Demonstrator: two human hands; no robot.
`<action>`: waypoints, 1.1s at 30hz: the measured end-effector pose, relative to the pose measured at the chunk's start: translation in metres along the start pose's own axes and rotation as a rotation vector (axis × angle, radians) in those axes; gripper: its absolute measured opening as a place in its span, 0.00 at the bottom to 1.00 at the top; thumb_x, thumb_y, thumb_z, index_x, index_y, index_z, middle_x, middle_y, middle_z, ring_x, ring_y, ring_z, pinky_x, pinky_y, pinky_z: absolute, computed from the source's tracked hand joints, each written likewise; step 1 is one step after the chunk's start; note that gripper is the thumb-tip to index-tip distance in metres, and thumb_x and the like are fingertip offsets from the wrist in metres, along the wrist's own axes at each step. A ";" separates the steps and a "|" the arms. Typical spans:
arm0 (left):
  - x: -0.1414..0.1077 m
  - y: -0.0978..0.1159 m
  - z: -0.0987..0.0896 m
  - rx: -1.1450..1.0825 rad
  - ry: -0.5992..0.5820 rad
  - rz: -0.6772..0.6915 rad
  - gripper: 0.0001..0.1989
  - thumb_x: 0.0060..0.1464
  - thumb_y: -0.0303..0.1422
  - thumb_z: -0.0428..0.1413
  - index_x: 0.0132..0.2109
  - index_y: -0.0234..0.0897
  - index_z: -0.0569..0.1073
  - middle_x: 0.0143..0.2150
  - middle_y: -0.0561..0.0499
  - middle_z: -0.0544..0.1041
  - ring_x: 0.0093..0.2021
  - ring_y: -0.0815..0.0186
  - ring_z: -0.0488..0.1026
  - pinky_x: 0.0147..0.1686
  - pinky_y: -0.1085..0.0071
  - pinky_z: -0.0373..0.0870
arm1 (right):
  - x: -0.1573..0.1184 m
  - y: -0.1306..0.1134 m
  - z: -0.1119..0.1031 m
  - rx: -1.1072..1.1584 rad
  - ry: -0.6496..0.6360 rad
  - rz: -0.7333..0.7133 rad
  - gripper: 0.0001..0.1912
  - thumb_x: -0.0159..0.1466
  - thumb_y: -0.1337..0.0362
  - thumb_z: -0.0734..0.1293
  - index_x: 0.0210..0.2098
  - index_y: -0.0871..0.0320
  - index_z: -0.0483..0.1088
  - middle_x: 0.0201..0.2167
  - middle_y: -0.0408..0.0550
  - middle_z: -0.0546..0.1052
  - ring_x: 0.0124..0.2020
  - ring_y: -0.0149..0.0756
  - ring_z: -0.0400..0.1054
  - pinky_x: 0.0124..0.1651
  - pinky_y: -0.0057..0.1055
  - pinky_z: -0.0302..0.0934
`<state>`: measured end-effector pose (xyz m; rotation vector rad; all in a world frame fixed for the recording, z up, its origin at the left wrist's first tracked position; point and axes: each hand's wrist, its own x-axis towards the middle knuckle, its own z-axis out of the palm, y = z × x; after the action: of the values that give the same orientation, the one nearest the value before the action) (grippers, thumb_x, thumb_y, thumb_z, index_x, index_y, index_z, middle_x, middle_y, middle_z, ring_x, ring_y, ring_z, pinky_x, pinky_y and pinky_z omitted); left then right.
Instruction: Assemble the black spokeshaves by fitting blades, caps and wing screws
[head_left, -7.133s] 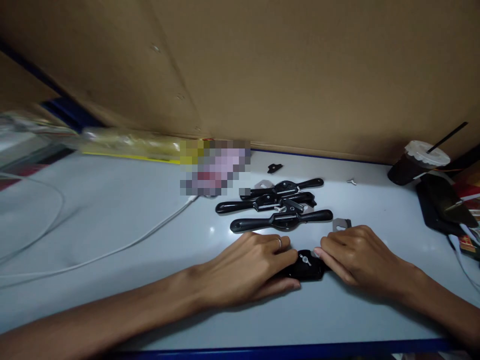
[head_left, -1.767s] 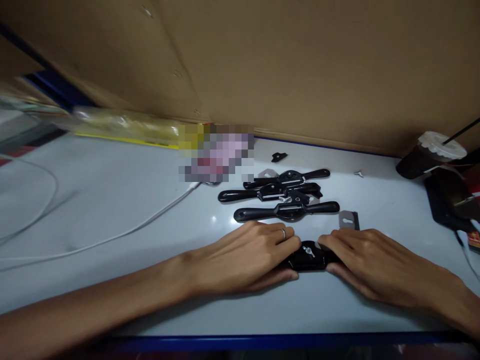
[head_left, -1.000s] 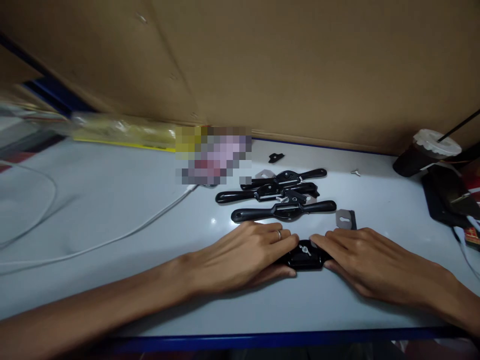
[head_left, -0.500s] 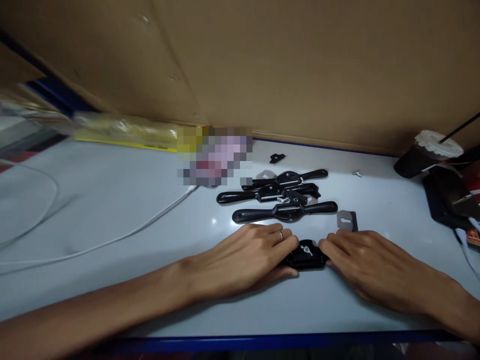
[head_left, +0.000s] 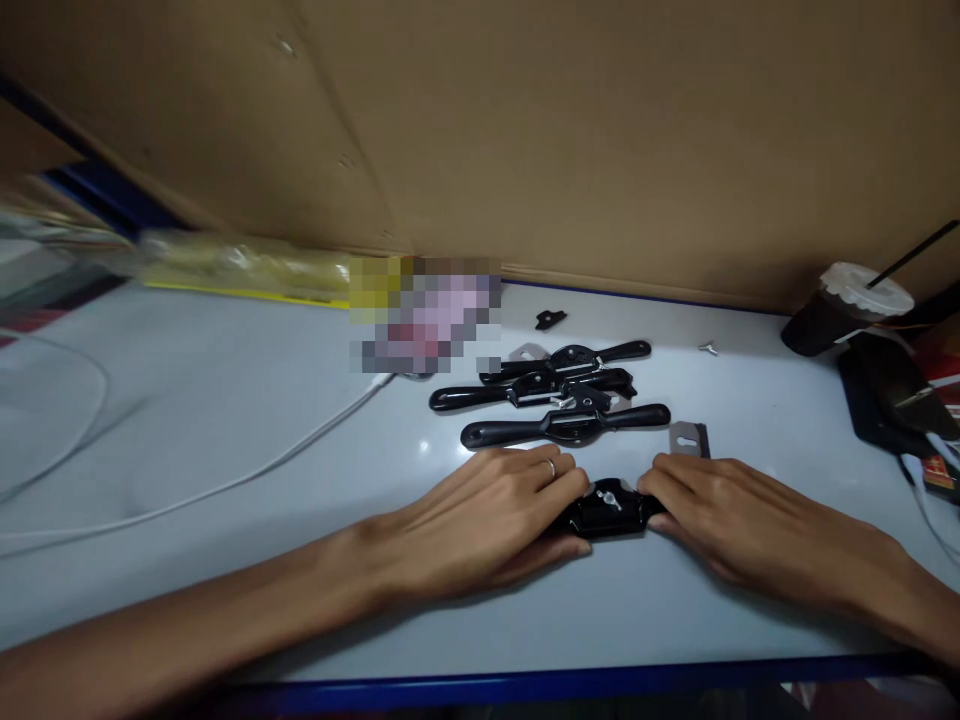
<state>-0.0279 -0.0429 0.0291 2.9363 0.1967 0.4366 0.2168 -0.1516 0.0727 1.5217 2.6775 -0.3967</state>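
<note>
Both hands grip a black spokeshave (head_left: 609, 510) low over the table's front half, one at each handle. My left hand (head_left: 499, 515), with a ring on one finger, wraps the left handle and hides most of it. My right hand (head_left: 739, 520) is closed around the right handle. A silver wing screw (head_left: 609, 498) shows on the tool's middle plate. Just behind lie several more black spokeshaves, the nearest one (head_left: 570, 427) lengthwise. A grey slotted blade (head_left: 686, 440) lies beyond my right hand, partly hidden by it.
Further back are a black cap plate (head_left: 551, 319) and a small silver screw (head_left: 708, 348). A lidded dark drink cup (head_left: 844, 310) with a straw stands at right. A blurred-out phone-like thing (head_left: 442, 310) sits by a white cable (head_left: 300, 455). Cardboard (head_left: 600, 130) walls the back.
The whole view has shifted slightly, so things appear a little further left. Both hands keep their hold on the spokeshave, with hardly any other movement.
</note>
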 end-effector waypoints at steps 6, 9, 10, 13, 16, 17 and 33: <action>0.000 -0.012 -0.010 0.194 0.400 -0.049 0.14 0.70 0.42 0.51 0.53 0.37 0.69 0.39 0.49 0.73 0.36 0.62 0.71 0.33 0.67 0.69 | -0.001 0.009 -0.002 -0.287 0.288 -0.038 0.13 0.73 0.75 0.53 0.45 0.60 0.67 0.36 0.50 0.71 0.32 0.39 0.67 0.33 0.34 0.61; 0.003 -0.021 -0.017 0.223 0.618 -0.167 0.23 0.67 0.40 0.55 0.65 0.42 0.61 0.53 0.42 0.70 0.53 0.53 0.70 0.49 0.56 0.72 | -0.002 0.035 -0.010 -0.320 0.499 0.080 0.13 0.76 0.66 0.54 0.46 0.61 0.68 0.35 0.52 0.72 0.33 0.40 0.68 0.35 0.34 0.61; 0.003 -0.024 -0.017 0.219 0.614 -0.219 0.25 0.68 0.37 0.54 0.67 0.44 0.58 0.57 0.41 0.69 0.56 0.52 0.69 0.53 0.53 0.71 | -0.003 0.047 -0.013 -0.313 0.552 0.171 0.12 0.76 0.64 0.55 0.46 0.61 0.68 0.37 0.53 0.73 0.35 0.42 0.69 0.37 0.35 0.62; 0.005 -0.032 -0.013 0.193 0.478 -0.200 0.19 0.68 0.33 0.53 0.63 0.40 0.63 0.54 0.41 0.72 0.53 0.54 0.70 0.50 0.56 0.71 | -0.008 0.083 -0.021 -0.278 0.567 0.591 0.12 0.74 0.62 0.57 0.46 0.61 0.69 0.41 0.59 0.76 0.39 0.49 0.72 0.39 0.38 0.61; 0.004 -0.035 -0.005 0.134 0.297 -0.206 0.11 0.70 0.33 0.49 0.54 0.37 0.71 0.48 0.44 0.75 0.48 0.56 0.71 0.45 0.60 0.70 | -0.013 0.111 -0.023 -0.243 0.296 0.881 0.15 0.74 0.63 0.55 0.46 0.63 0.71 0.42 0.65 0.78 0.43 0.54 0.74 0.39 0.38 0.58; 0.003 -0.036 -0.003 0.124 0.268 -0.204 0.11 0.71 0.33 0.49 0.52 0.38 0.73 0.46 0.45 0.76 0.46 0.57 0.70 0.44 0.60 0.69 | -0.014 0.118 -0.022 -0.230 0.253 0.902 0.16 0.74 0.62 0.55 0.46 0.63 0.72 0.41 0.65 0.79 0.43 0.54 0.74 0.39 0.38 0.57; -0.001 -0.036 0.005 0.188 0.128 -0.195 0.16 0.71 0.35 0.48 0.57 0.33 0.74 0.43 0.45 0.74 0.41 0.58 0.69 0.40 0.62 0.71 | -0.016 0.121 -0.015 -0.320 0.098 0.997 0.18 0.71 0.58 0.58 0.43 0.61 0.77 0.41 0.66 0.79 0.39 0.55 0.75 0.33 0.38 0.56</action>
<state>-0.0312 -0.0081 0.0177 3.0304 0.5642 0.6068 0.3288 -0.1023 0.0657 2.4588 1.5643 0.1553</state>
